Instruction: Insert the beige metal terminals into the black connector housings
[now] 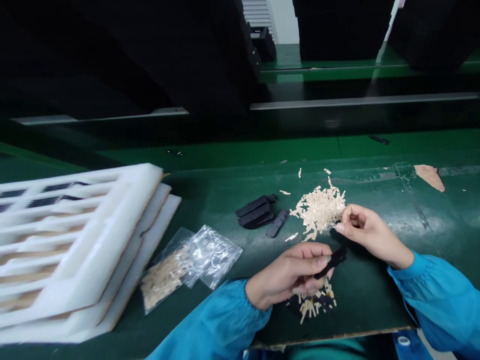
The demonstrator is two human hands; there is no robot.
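My left hand (296, 272) is closed on a slim black plastic part (332, 263), held tilted between thumb and fingers. Beside the right edge of a heap of small cream-coloured strips (318, 207), my right hand (363, 232) has thumb and index finger pinched together; whatever is between the tips is too small to make out. Below my left hand lies a second, smaller scatter of strips (309, 307), partly hidden by that hand. Several similar black parts (257, 212) lie stacked left of the heap, with a single one (278, 223) next to them.
White foam trays (150, 240) are stacked at the left, the top one holding dark parts. Clear plastic bags (213, 255), one with cream pieces inside (165, 280), lie beside them. A brown scrap (430, 177) is at the right of the green table (375, 300).
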